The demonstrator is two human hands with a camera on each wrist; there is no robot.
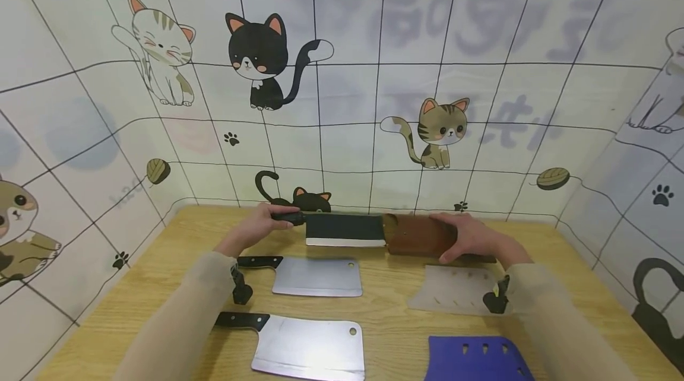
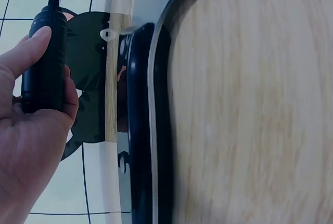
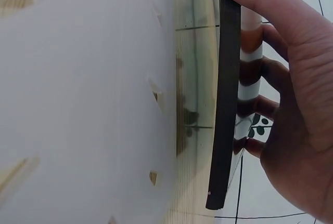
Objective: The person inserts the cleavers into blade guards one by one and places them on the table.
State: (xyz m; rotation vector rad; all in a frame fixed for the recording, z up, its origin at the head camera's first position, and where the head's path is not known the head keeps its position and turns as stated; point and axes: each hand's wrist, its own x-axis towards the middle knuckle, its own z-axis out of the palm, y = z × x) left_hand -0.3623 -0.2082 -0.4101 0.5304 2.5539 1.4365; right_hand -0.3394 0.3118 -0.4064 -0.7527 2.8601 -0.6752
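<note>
A cleaver with a dark blade and a pale cutting edge [image 1: 344,229] is held level near the back of the table. My left hand [image 1: 253,226] grips its black handle [image 2: 44,73], thumb along one side and fingers round the other. In line with the blade, a brown leather knife sheath [image 1: 419,235] is held by my right hand [image 1: 472,235]. Thumb and fingers pinch the sheath across its two long edges; its dark edge [image 3: 226,104] shows in the right wrist view. The blade's tip end meets the sheath's mouth; I cannot tell whether any of it is inside.
Two bare steel cleavers with black handles, the upper [image 1: 317,277] and the lower [image 1: 310,345], lie on the wooden table [image 1: 390,321]. To their right are a translucent white sheath [image 1: 454,289] and a purple sheath [image 1: 475,363]. A cat-patterned wall covering [image 1: 347,96] rises behind.
</note>
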